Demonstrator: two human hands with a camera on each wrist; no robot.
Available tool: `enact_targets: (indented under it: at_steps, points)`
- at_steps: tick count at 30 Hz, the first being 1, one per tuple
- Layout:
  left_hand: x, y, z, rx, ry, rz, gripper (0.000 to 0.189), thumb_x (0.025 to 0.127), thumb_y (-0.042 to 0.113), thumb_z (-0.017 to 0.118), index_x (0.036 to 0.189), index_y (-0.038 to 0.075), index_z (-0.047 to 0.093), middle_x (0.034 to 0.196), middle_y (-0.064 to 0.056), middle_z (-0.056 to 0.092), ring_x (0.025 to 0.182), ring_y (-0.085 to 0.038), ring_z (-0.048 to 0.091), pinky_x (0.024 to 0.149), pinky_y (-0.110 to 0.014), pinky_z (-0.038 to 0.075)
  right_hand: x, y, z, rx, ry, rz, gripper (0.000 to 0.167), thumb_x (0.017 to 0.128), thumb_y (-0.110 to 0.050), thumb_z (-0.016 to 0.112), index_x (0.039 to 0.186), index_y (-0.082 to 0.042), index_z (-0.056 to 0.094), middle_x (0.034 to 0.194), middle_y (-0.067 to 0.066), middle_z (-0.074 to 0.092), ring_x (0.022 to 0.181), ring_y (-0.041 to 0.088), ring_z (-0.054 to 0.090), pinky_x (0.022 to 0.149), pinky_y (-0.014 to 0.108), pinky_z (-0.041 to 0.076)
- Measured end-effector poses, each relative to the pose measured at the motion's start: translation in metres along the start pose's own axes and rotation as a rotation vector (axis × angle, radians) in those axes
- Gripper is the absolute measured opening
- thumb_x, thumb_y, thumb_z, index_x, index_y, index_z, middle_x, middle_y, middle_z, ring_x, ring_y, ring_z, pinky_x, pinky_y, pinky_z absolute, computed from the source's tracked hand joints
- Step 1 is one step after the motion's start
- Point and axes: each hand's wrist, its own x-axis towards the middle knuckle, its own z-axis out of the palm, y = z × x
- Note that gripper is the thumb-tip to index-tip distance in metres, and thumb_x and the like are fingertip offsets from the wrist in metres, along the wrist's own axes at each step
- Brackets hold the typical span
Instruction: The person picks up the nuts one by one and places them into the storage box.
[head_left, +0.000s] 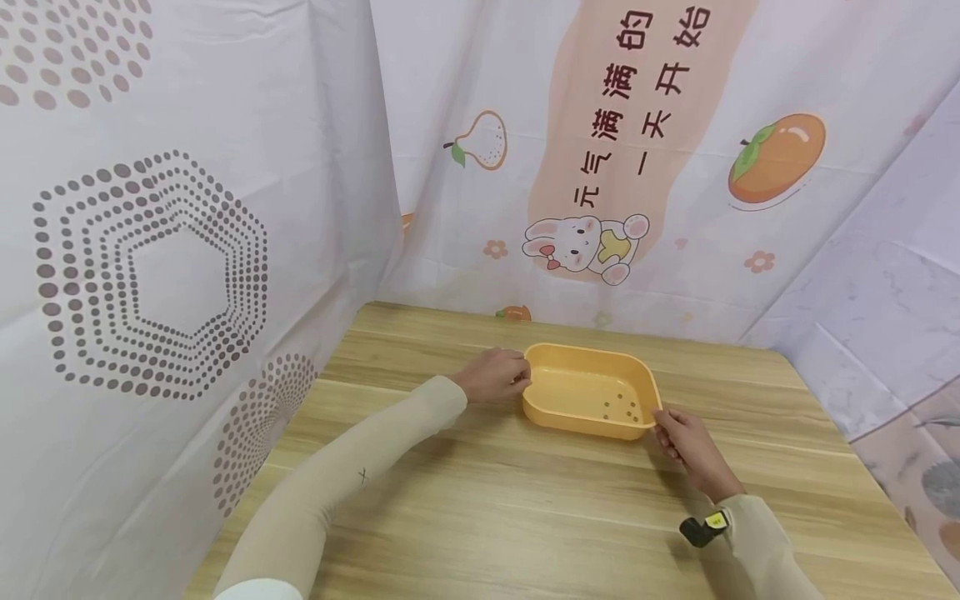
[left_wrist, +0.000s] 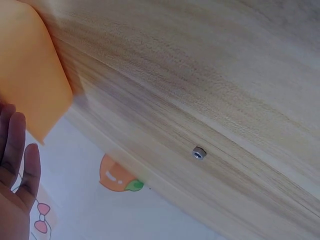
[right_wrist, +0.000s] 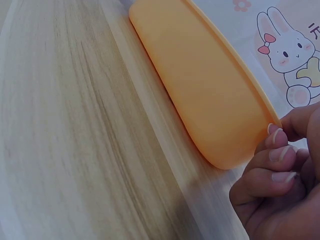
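A shallow yellow plastic tray [head_left: 588, 427] with rounded corners is between my two hands near the back of the table. Several small nuts [head_left: 619, 397] lie inside it, toward its right end. My left hand [head_left: 492, 375] holds the tray's left end at the rim; in the left wrist view its fingers [left_wrist: 15, 140] are beside the outer wall. My right hand [head_left: 686, 446] pinches the rim at the near right corner, thumb and forefinger at the edge and the other fingers curled below, as the right wrist view shows.
A single hex nut [left_wrist: 199, 153] lies on the wooden table [head_left: 480, 533] outside the tray, seen in the left wrist view. A printed white curtain [head_left: 450, 233] hangs along the table's back edge, and another dotted sheet [head_left: 322, 167] hangs on the left.
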Motion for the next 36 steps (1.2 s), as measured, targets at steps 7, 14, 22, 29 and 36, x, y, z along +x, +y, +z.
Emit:
enact_targets:
  at_steps: [7,14,22,29,36]
  points:
    - [0.000,0.000,0.001,-0.006,0.005,-0.006,0.013,0.101,0.017,0.063,0.094,0.014,0.074,0.085,0.007,0.065,0.071,-0.005,0.053,0.069,-0.023,0.047,0.000,0.000,0.001,0.008,-0.001,0.006,0.039,0.110,-0.030,0.049,0.088,0.002,0.051,0.066,-0.003,0.045,0.051,0.006,0.038,0.045,0.020,0.033]
    - [-0.002,-0.004,0.001,-0.019,0.011,-0.030,0.011,0.101,0.019,0.065,0.097,0.015,0.074,0.093,0.006,0.068,0.078,-0.002,0.058,0.073,-0.020,0.049,0.000,-0.001,0.000,0.003,-0.009,0.006,0.041,0.110,-0.032,0.048,0.089,0.003,0.051,0.067,-0.003,0.045,0.052,0.007,0.038,0.046,0.021,0.034]
    - [-0.009,-0.014,0.000,-0.016,0.000,-0.074,0.010,0.101,0.019,0.066,0.093,0.017,0.072,0.088,0.008,0.064,0.075,-0.004,0.056,0.069,-0.020,0.048,0.001,0.000,-0.001,0.013,-0.007,0.017,0.041,0.110,-0.033,0.049,0.090,0.002,0.052,0.068,-0.003,0.046,0.052,0.006,0.039,0.046,0.020,0.034]
    - [-0.022,-0.024,0.001,0.002,-0.045,-0.087,0.009,0.101,0.019,0.066,0.093,0.015,0.071,0.087,0.006,0.064,0.073,-0.005,0.056,0.068,-0.021,0.049,0.001,0.001,-0.002,0.013,-0.006,0.018,0.041,0.110,-0.034,0.049,0.089,0.002,0.051,0.068,-0.002,0.046,0.053,0.007,0.039,0.046,0.021,0.034]
    - [-0.039,-0.034,0.000,-0.003,-0.089,-0.134,0.007,0.099,0.016,0.067,0.095,0.012,0.071,0.089,0.004,0.066,0.076,-0.006,0.058,0.070,-0.023,0.051,0.002,0.000,-0.003,0.017,-0.014,0.023,0.041,0.110,-0.035,0.050,0.088,0.000,0.052,0.068,-0.002,0.046,0.053,0.007,0.039,0.046,0.021,0.035]
